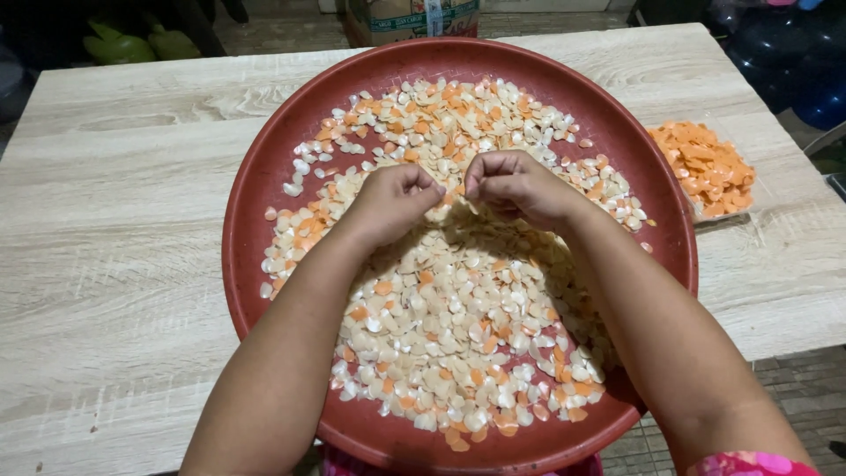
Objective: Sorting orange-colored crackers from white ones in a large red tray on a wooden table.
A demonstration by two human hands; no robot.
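Curling over the red tray [264, 176], left hand [392, 201] and right hand [515, 187] hide their fingertips; whether either pinches a petal-like chip [458, 317] can't be told.

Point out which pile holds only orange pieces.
The small pile on the table right of the red tray; the tray's heap mixes white and orange.

Pale wood-grain table [115, 220] on a tiled floor [811, 397], dim surroundings beyond
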